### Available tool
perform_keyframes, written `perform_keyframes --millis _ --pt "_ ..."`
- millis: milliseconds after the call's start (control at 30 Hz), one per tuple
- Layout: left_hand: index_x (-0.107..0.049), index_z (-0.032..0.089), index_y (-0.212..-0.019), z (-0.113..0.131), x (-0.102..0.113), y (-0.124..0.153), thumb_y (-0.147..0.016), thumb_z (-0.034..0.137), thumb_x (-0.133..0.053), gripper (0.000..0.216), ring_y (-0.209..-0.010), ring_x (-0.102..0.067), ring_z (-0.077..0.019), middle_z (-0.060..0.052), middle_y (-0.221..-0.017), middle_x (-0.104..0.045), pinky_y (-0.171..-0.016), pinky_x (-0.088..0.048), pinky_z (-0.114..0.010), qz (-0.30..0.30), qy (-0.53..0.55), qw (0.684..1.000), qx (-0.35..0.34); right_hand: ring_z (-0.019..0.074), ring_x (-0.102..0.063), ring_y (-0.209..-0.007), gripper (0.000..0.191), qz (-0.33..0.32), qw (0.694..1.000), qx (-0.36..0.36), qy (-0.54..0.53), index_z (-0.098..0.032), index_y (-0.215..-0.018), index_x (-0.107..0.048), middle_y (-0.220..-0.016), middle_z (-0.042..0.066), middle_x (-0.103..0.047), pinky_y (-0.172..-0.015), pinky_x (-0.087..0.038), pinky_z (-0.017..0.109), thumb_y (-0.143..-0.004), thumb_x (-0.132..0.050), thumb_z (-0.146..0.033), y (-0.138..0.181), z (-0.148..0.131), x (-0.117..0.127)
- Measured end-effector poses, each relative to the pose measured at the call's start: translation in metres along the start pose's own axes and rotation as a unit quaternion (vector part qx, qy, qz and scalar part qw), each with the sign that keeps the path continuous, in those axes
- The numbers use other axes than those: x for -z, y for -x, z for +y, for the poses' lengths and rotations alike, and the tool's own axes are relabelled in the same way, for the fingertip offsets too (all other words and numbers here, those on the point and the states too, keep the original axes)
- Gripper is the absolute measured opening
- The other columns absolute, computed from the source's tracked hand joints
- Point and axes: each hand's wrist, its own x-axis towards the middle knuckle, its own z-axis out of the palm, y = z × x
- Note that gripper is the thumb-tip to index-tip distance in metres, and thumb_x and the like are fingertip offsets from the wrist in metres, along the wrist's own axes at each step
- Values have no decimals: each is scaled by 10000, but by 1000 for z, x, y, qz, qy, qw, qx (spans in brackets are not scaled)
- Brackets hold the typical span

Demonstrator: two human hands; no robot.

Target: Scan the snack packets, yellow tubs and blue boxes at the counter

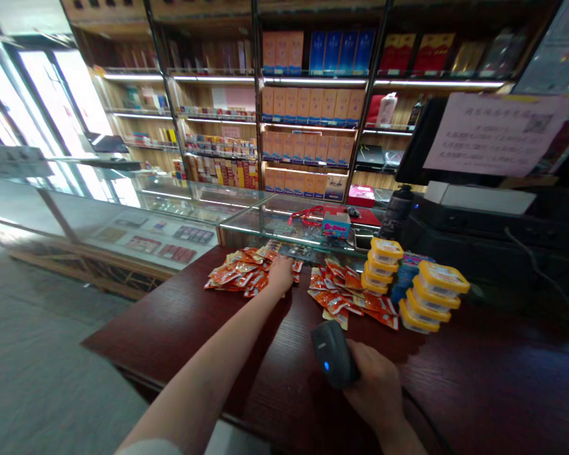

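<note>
My right hand (377,385) is wrapped round a dark handheld barcode scanner (332,354) with a blue light, held just above the dark red wooden counter (180,322). My left hand (281,273) reaches forward onto the right edge of the left pile of orange snack packets (239,273). Its fingers are curled over the packets and mostly hidden, so a grip cannot be made out. A second pile of orange packets (348,292) lies to the right of that hand.
Two stacks of yellow-lidded tubs (434,296) stand right of the packets. A black till with a monitor and a paper notice (495,133) fills the right. Glass display cases (137,221) and lit shelves of boxes (308,107) lie behind.
</note>
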Motion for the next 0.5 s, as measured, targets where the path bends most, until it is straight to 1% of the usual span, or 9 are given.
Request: perform_keyframes --millis 67,133,233,367,433,500 --pt "-704 151 -968 -8 5 -9 -780 118 -554 242 -1011 -551 -257 -130 -991 -645 -901 -428 -349 -39 -83 995 -38 210 -631 -761 289 -2 1000 -1 -6 -189 -1019 -580 -849 65 -679 -713 -448 314 -744 -503 -152 1 1 -2" --pt "-714 125 -913 -12 6 -19 -793 117 -550 203 -1001 -553 -263 -154 -978 -649 -872 -433 -345 -74 -141 984 -81 206 -631 -750 293 -2 1000 1 -8 -195 -1025 -577 -842 59 -679 -700 -450 310 -744 -503 -154 2 2 -4" --pt "-725 110 -832 -12 5 -31 -782 66 -547 191 -958 -579 -258 -167 -918 -669 -822 -442 -331 -106 -161 973 -124 202 -630 -724 276 21 1000 18 -5 -198 -1020 -574 -821 55 -679 -673 -448 307 -756 -499 -171 2 3 -7" --pt "-724 118 -782 -15 5 -34 -783 51 -539 197 -910 -613 -250 -160 -862 -690 -795 -442 -327 -120 -153 970 -146 194 -627 -693 289 38 999 39 3 -189 -1028 -568 -798 50 -678 -644 -442 301 -747 -505 -176 0 5 -7" --pt "-721 124 -797 -18 10 -32 -793 66 -524 205 -909 -626 -254 -160 -873 -695 -784 -445 -329 -111 -144 973 -142 196 -630 -700 292 34 999 38 4 -189 -1031 -570 -815 54 -682 -639 -440 300 -745 -510 -180 0 4 -7" --pt "-714 133 -821 -21 15 -28 -812 112 -509 206 -875 -643 -256 -154 -871 -699 -753 -452 -328 -86 -128 981 -114 198 -632 -716 286 24 999 29 2 -193 -1025 -575 -834 58 -685 -646 -441 301 -747 -510 -180 1 4 -6"
